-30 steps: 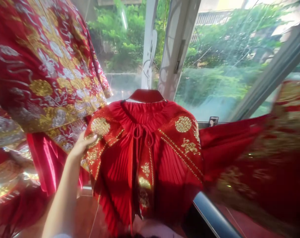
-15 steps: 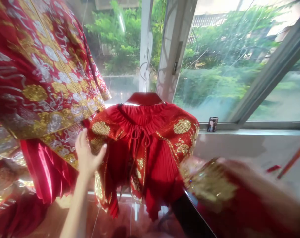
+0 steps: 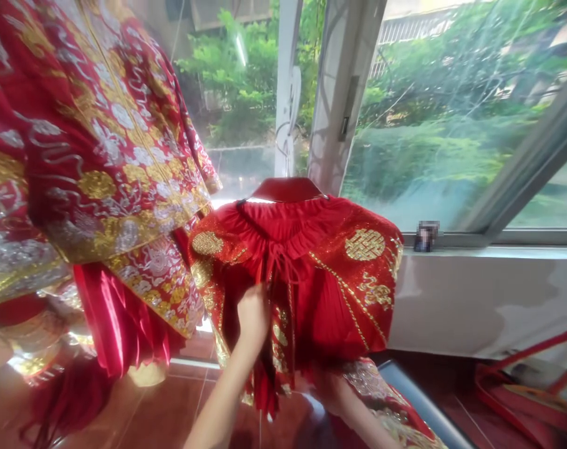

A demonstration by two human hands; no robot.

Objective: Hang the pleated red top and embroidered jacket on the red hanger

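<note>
A red pleated jacket (image 3: 320,274) with gold embroidery and a tied bow at the neck hangs on a hanger (image 3: 289,187) by the window. My left hand (image 3: 254,318) is closed at its front opening, with the fingers curled around the edge and partly hidden. Below the jacket's hem is my right hand (image 3: 330,386), blurred, its fingers lost in the shadow under the cloth. Beside my right forearm lies a red cloth piece with silver and gold embroidery (image 3: 381,399); whether I hold it cannot be made out.
A large red embroidered robe (image 3: 138,168) hangs at the left over a shiny red skirt (image 3: 119,318). A small phone-like object, pixelated (image 3: 426,237), stands on the windowsill (image 3: 498,252). A red frame (image 3: 493,380) is on the tiled floor at the right.
My left hand has moved from the jacket's left shoulder side to its front opening. The embroidered piece at the right has swung down and inward, and my right hand now shows below the hem.
</note>
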